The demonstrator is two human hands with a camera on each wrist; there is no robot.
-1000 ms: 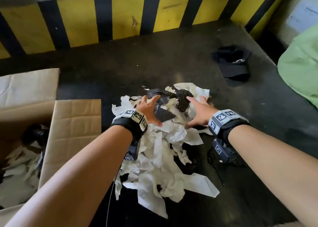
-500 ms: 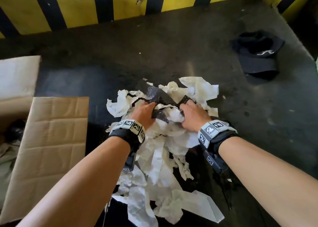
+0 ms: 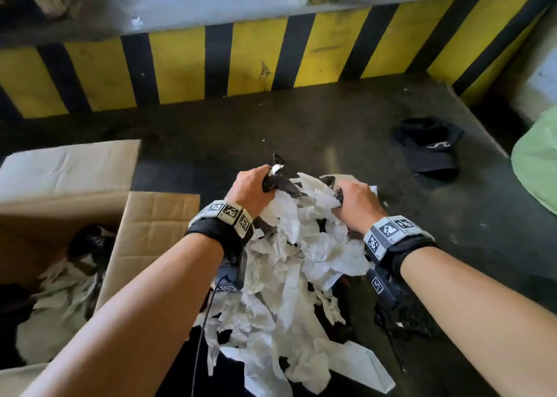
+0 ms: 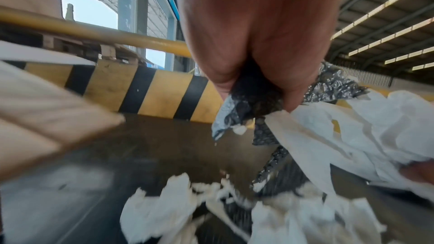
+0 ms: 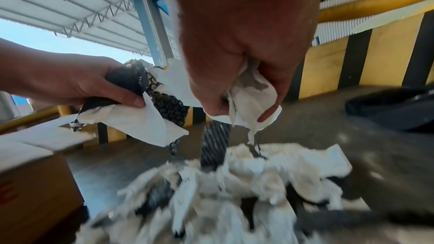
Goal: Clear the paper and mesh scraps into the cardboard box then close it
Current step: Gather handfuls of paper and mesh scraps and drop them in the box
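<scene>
On floor centre, your left hand (image 3: 253,190) grips black mesh scraps (image 5: 169,107) w/ paper; right hand (image 3: 357,205) clutches white paper scraps (image 3: 289,264). Cardboard box (image 3: 156,231) at floor's left edge, flaps open, partly filled. Approx. half done; most of pile and closing left.

White paper scraps (image 3: 289,264) mixed with black bubbled mesh (image 5: 169,107) — brown cardboard box (image 3: 153,231), black cap (image 3: 428,149), yellow-and-black striped wall (image 3: 241,56) (diagonal towards the right).
</scene>
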